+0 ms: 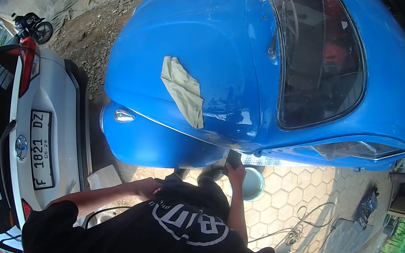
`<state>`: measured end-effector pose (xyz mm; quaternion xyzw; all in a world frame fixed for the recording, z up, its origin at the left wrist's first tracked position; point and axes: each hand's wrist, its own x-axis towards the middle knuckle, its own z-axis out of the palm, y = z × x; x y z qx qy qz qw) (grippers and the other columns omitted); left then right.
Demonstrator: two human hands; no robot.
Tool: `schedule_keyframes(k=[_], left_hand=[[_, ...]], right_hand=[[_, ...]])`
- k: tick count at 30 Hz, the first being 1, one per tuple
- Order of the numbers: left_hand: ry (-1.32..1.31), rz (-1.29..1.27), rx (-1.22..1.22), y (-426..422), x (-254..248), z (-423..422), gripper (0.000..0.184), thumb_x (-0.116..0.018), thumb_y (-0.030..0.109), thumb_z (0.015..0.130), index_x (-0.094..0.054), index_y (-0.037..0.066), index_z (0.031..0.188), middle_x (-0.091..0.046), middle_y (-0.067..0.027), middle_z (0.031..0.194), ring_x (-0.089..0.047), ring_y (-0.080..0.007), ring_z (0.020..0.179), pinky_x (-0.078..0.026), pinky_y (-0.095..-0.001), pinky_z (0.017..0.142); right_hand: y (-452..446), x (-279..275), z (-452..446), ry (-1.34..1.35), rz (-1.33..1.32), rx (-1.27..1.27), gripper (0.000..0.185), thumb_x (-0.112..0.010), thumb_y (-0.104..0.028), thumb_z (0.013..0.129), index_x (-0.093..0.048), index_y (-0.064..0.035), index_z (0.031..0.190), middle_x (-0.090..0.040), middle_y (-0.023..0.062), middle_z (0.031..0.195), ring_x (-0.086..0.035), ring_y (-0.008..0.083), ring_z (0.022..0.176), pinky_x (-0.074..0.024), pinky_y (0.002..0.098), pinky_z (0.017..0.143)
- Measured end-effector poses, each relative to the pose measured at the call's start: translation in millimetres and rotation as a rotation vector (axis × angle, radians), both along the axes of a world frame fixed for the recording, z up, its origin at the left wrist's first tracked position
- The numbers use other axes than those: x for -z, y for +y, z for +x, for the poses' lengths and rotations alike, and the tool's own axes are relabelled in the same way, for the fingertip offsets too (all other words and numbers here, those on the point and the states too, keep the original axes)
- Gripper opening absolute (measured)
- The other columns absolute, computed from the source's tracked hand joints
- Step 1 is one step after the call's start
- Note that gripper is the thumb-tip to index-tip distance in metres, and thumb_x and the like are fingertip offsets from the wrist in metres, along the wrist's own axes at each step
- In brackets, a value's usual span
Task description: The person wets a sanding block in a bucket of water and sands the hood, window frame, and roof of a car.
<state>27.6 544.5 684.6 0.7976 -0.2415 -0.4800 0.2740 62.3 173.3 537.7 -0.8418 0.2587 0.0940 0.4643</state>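
My right hand (235, 173) is closed on a dark flat piece (234, 159), held beside the blue car's lower edge and over a round bucket (250, 183) of pale water. On the left, my left hand (149, 188) is near the front of my black shirt; its fingers are mostly hidden, and whatever it may hold cannot be made out. A crumpled beige cloth (183, 92) lies on the hood of the blue car (225, 50), above the rounded fender (157, 146).
A white car (54, 124) stands close on the left. Hoses (294, 231) lie coiled on the hexagonal paving (279, 207) at the right. A motorcycle (33, 27) is parked at the upper left beside rubble. A dark bag-like item (367, 208) lies at the far right.
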Motion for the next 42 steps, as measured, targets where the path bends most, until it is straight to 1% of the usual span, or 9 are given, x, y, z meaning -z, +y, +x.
schedule_keyframes(k=[4, 7, 14, 18, 22, 25, 29, 35, 42], left_hand=[[0.044, -0.078, 0.032, 9, 15, -7, 0.041, -0.065, 0.022, 0.083, -0.068, 0.008, 0.122, -0.073, -0.0184, 0.096, -0.071, -0.033, 0.09, -0.054, -0.0418, 0.081], [0.075, -0.209, -0.099, 9, 9, -14, 0.018, -0.071, 0.021, 0.081, -0.069, 0.002, 0.082, -0.065, -0.017, 0.08, -0.066, -0.0331, 0.08, -0.051, -0.0437, 0.07], [0.491, -0.135, -0.34, 9, -53, -12, 0.035, -0.062, 0.014, 0.095, -0.066, -0.001, 0.126, -0.061, -0.0162, 0.134, -0.058, -0.0226, 0.119, -0.048, -0.0366, 0.099], [0.694, -0.367, -0.734, -10, -90, -10, 0.029, -0.064, 0.011, 0.088, -0.072, -0.002, 0.113, -0.075, -0.0138, 0.102, -0.066, -0.0173, 0.093, -0.052, -0.0374, 0.082], [0.48, 0.005, 0.072, 19, 4, 0, 0.048, -0.066, 0.018, 0.097, -0.052, 0.006, 0.141, -0.063, -0.0123, 0.132, -0.057, -0.0182, 0.121, -0.045, -0.0339, 0.105], [0.673, -0.053, 0.001, 14, 6, 47, 0.047, -0.071, 0.02, 0.093, -0.054, 0.011, 0.136, -0.068, -0.0093, 0.123, -0.062, -0.0189, 0.115, -0.048, -0.0353, 0.102], [0.188, -0.159, -0.142, -23, -8, 151, 0.037, -0.074, 0.014, 0.091, -0.061, 0.009, 0.126, -0.068, -0.0098, 0.124, -0.064, -0.024, 0.115, -0.051, -0.0394, 0.098], [-0.798, -0.4, -0.165, -150, 28, 264, 0.035, -0.068, 0.007, 0.084, -0.062, 0.01, 0.118, -0.06, -0.0123, 0.123, -0.056, -0.0342, 0.121, -0.047, -0.0434, 0.101], [-1.247, -0.352, -0.155, -206, 94, 306, 0.04, -0.057, 0.024, 0.093, -0.058, 0.014, 0.132, -0.049, -0.0116, 0.146, -0.045, -0.0333, 0.136, -0.036, -0.05, 0.115]], right_hand=[[4, 7, 0, -0.015, 0.0, -0.026, 0.051, -0.08, -0.031, 0.078, -0.068, -0.0018, 0.118, -0.072, 0.0234, 0.11, -0.068, 0.0411, 0.105, -0.053, 0.0471, 0.092], [6, -1, -4, -0.006, 0.011, -0.026, 0.05, -0.08, -0.03, 0.079, -0.068, -0.0022, 0.118, -0.072, 0.0228, 0.109, -0.069, 0.0405, 0.105, -0.0531, 0.0469, 0.092], [22, -4, 2, -0.041, 0.048, -0.138, 0.051, -0.082, -0.031, 0.078, -0.068, 0.0005, 0.116, -0.073, 0.0223, 0.105, -0.069, 0.0386, 0.102, -0.0533, 0.0457, 0.09], [37, -11, 10, -0.088, 0.071, -0.174, 0.051, -0.082, -0.031, 0.079, -0.068, 0.0008, 0.116, -0.073, 0.0216, 0.104, -0.07, 0.0388, 0.101, -0.0538, 0.0465, 0.088], [23, -30, 21, -0.131, 0.059, -0.079, 0.046, -0.079, -0.035, 0.084, -0.069, -0.0002, 0.113, -0.074, 0.0198, 0.099, -0.071, 0.0364, 0.095, -0.0544, 0.0446, 0.085], [-7, -31, 46, -0.203, -0.028, 0.069, 0.047, -0.074, -0.037, 0.089, -0.068, -0.0027, 0.12, -0.074, 0.0202, 0.102, -0.073, 0.036, 0.095, -0.0553, 0.0432, 0.084], [-50, -56, 65, -0.53, -0.145, 0.273, 0.036, -0.074, -0.026, 0.09, -0.07, -0.0032, 0.117, -0.074, 0.0214, 0.096, -0.074, 0.0369, 0.088, -0.0566, 0.0424, 0.077], [-62, -81, 105, -0.363, -0.453, 0.358, 0.026, -0.079, -0.03, 0.085, -0.075, -0.0074, 0.096, -0.074, 0.0164, 0.092, -0.071, 0.0383, 0.082, -0.055, 0.0445, 0.072], [-42, -51, 103, -0.485, -0.497, 0.262, 0.012, -0.075, -0.021, 0.086, -0.076, -0.0138, 0.095, -0.072, 0.0093, 0.091, -0.07, 0.0348, 0.08, -0.0544, 0.0449, 0.07]])
